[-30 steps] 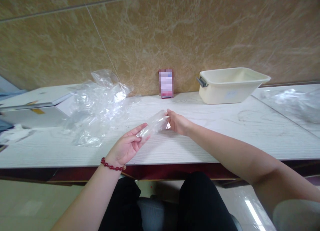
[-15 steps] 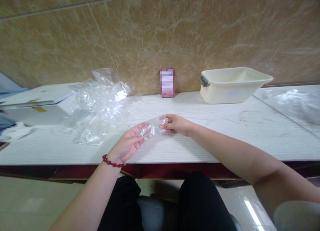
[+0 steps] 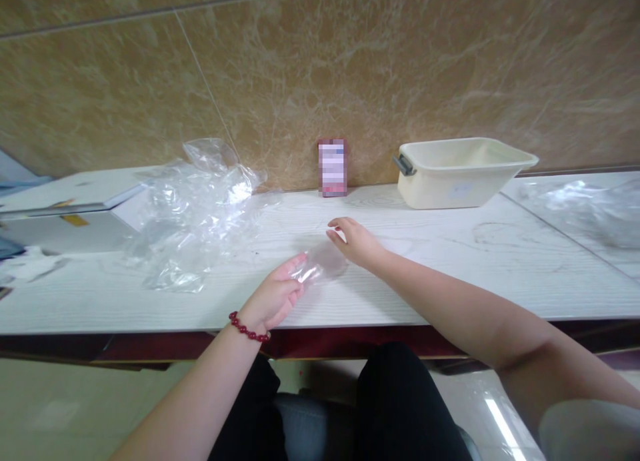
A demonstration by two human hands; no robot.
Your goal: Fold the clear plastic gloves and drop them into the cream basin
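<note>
While the left hand (image 3: 274, 298) pinches one end, the clear bag (image 3: 326, 264) runs rightward, just beside the right hand (image 3: 357, 242) (loosely parted, seemingly empty).

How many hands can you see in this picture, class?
2: the left hand, near centre, holds clear plastic; the right hand, beside that plastic, has its fingers parted. Neither is hidden.

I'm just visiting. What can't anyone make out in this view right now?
All in the head view:
- Words on the upright phone-like panel: blurred by pixelation.
- The end of the clear bag inside the left hand: covered by the fingers and thumb.
- Floor of the cream bin: hidden behind its front wall.
- Rest of the white box: cut off by the left edge.
</note>
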